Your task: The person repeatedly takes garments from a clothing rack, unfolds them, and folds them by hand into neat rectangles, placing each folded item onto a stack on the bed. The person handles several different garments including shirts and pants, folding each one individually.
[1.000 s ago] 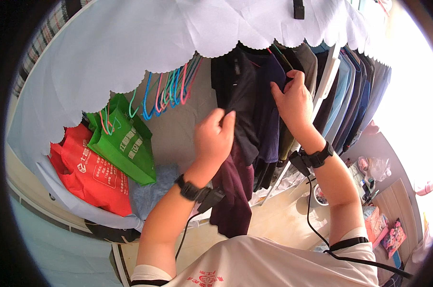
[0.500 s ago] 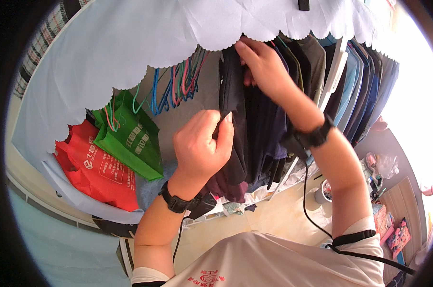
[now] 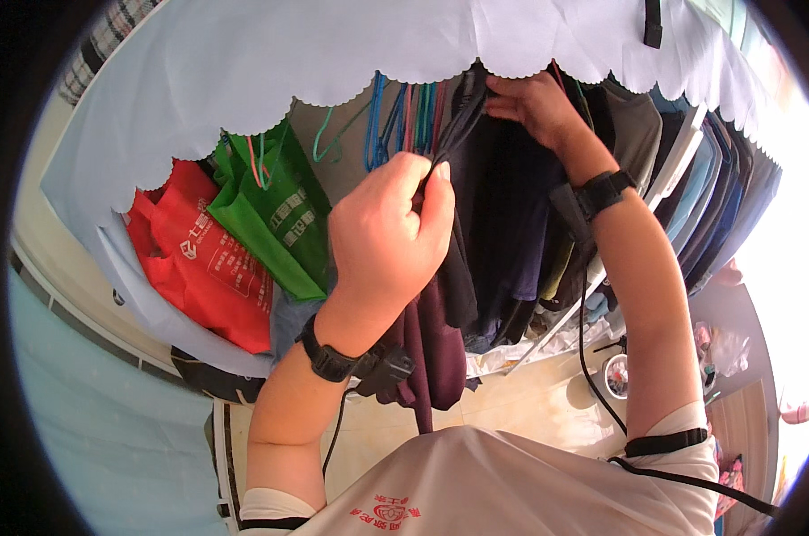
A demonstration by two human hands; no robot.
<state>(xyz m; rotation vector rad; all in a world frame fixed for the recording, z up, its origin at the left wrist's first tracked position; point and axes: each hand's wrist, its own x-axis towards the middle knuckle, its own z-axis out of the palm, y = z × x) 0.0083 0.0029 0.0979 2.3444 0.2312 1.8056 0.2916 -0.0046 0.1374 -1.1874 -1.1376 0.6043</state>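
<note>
My left hand [image 3: 391, 228] is closed, thumb against curled fingers, on the edge of a black garment [image 3: 462, 121] that hangs in a narrow fold just under the scalloped white fabric cover [image 3: 440, 40]. Higher up and to the right, my right hand [image 3: 543, 107] reaches in beside that garment, its fingers stretched out toward the fold's upper part. A maroon garment [image 3: 435, 348] hangs below my left hand. Right of the black garment hang dark clothes [image 3: 511, 214]. The top of the black garment is hidden by the cover.
Blue, pink and green hangers [image 3: 409, 116] hang left of my hands. Beyond them are a green bag [image 3: 284, 214] and a red bag [image 3: 199, 259]. More clothes [image 3: 708, 196] hang past a white post [image 3: 677, 165]. A white bin [image 3: 615, 375] stands on the floor.
My left hand has risen and shifted slightly right, pulling the black garment's edge aside. My right hand has moved right, its fingers straighter. The maroon garment shows more, and the view has shifted.
</note>
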